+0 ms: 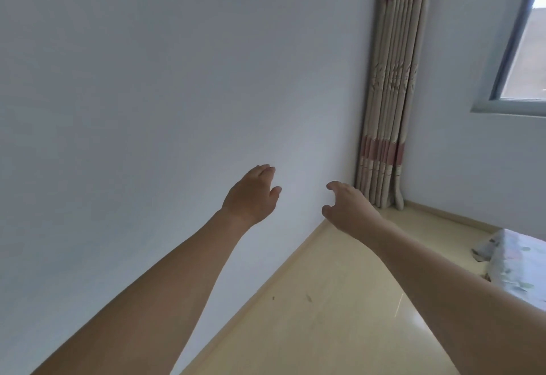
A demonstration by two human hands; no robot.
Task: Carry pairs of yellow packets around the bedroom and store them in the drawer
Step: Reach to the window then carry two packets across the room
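Both hands reach forward with nothing in them: the left hand (253, 194) has its fingers loosely curled, the right hand (347, 207) its fingers slightly spread and bent. Behind them stands a plain pale wall (162, 79), with the cream floor (325, 300) below, a striped curtain (390, 93) gathered in the corner, a window (523, 49) at right, and a floral bedcover (508, 262) at the edge. No yellow packets or drawer are in view. The person is probably between trips; turning toward the remaining packets and taking one in each hand would serve best.
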